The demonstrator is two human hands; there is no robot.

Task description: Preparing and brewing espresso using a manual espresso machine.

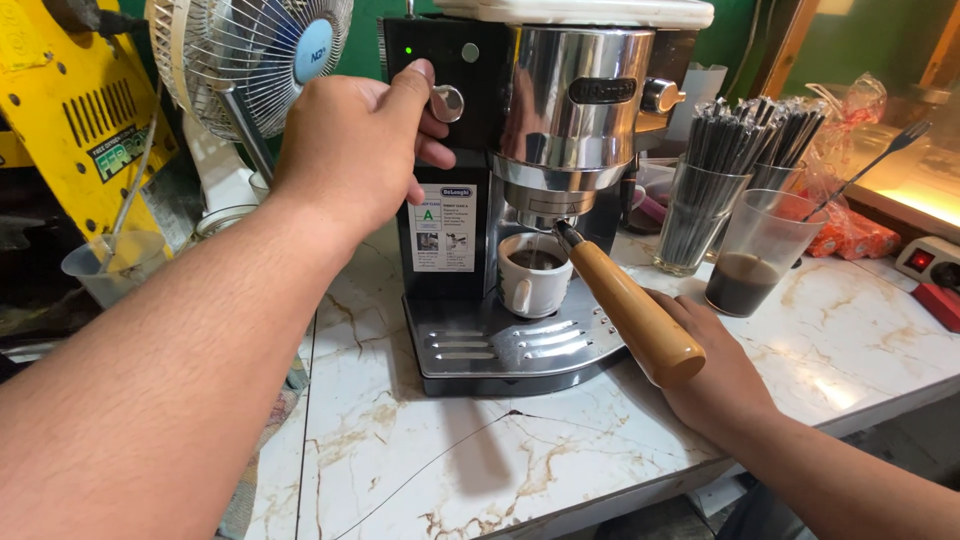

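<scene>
Two hands work at an espresso machine [520, 200] at the centre of the head view. The left hand [355, 145], upper left of centre, pinches the round silver knob [447, 103] on the machine's black front, fingers closed on it. The right hand [715, 375], lower right, wraps loosely under the wooden portafilter handle [630, 310]. A white cup [533, 275] of coffee stands on the drip tray [500, 350] beneath the spout. At right, a plastic cup [755, 250] of dark liquid sits on the marble counter [450, 450].

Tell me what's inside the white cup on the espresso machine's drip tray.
The white cup holds dark coffee, filled near the rim. Its depth and the cup's bottom are hidden by the liquid.
</scene>
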